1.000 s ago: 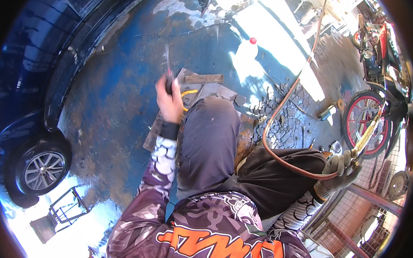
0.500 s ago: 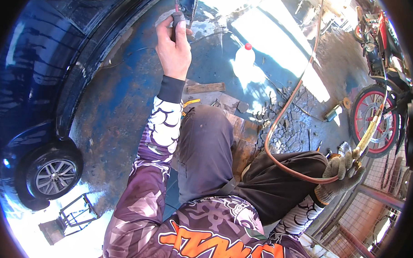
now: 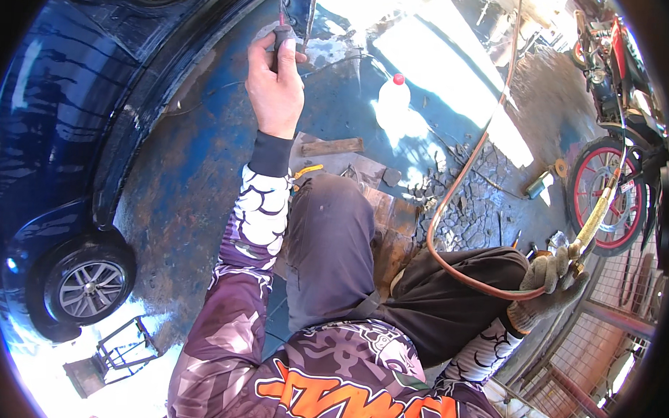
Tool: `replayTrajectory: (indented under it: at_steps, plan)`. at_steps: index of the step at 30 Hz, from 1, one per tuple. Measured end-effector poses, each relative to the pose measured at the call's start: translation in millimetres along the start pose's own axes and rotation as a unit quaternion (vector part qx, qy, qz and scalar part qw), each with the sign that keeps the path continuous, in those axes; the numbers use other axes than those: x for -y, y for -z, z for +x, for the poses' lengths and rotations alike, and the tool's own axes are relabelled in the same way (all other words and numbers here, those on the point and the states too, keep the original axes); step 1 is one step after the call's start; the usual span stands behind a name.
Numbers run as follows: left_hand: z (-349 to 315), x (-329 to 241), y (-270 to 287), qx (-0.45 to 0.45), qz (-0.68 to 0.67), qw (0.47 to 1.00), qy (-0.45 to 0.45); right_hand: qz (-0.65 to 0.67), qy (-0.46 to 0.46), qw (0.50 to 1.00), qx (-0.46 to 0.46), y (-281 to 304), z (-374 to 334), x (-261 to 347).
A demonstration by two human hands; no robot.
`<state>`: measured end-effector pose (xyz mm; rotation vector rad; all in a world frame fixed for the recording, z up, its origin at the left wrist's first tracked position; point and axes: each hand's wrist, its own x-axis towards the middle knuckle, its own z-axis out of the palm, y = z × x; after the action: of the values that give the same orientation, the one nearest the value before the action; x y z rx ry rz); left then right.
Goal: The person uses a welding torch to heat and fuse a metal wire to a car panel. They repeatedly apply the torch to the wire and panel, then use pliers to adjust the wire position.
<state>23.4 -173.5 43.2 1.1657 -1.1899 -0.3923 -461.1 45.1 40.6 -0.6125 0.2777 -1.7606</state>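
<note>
My bare left hand (image 3: 276, 96) reaches forward and is closed round the dark handle of a screwdriver (image 3: 283, 36). Its thin shaft, reddish near the handle, points away along the dark edge of a blue car (image 3: 65, 126); I cannot make out where the tip ends. On the right, beside my bent knee, my right hand (image 3: 540, 284) wears a grey knit glove. Its fingers are wrapped round a reddish-brown hose (image 3: 446, 205) and the near end of a yellowish tube (image 3: 596, 218). How hose and tube join is hidden by the glove.
A white bottle with a red cap (image 3: 394, 93) stands ahead on the blue floor. Wooden blocks (image 3: 333, 145), a yellow-handled tool (image 3: 308, 170), cracked dark debris (image 3: 471, 195) and a small can (image 3: 539, 185) lie around my knees. A red-wheeled motorcycle (image 3: 607, 196) stands right.
My left hand and the screwdriver have shifted slightly left in the picture. The right hand keeps its hold on the hose and tube.
</note>
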Motion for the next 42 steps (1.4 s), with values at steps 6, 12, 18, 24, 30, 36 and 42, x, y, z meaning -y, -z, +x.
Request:
replayTrajectory:
  at_steps: [6, 12, 18, 24, 30, 36, 42]
  plan:
    - [0.2, -14.3, 5.4, 0.002, -0.052, 0.993, 0.107, -0.001, -0.006, 1.000, -0.010, 4.1, -1.7, 2.7]
    - [8.0, -11.7, 17.1, 0.009, 0.094, 0.995, 0.039, -0.055, 0.098, 0.974, -0.195, 31.0, -8.0, -19.5]
    - [23.2, -81.3, 63.9, 0.148, 0.119, 0.969, 0.160, -0.074, 0.076, 0.969, -0.223, 12.7, -4.1, -35.5]
    - [-55.4, -8.9, 80.3, 0.104, 0.143, 0.976, 0.125, -0.123, 0.090, 0.972, -0.180, -19.0, -1.5, -24.9]
    - [-208.1, 122.6, 103.5, 0.244, 0.335, 0.829, 0.374, -0.115, 0.070, 0.979, -0.153, -17.6, -0.8, -16.4]
    - [-264.0, 133.0, 122.3, 0.323, 0.403, 0.736, 0.438, -0.115, 0.082, 0.979, -0.144, -9.4, -1.7, -17.3]
    - [-269.9, 132.9, 123.4, 0.347, 0.408, 0.720, 0.441, -0.134, 0.090, 0.976, -0.149, -8.0, -1.1, -16.5]
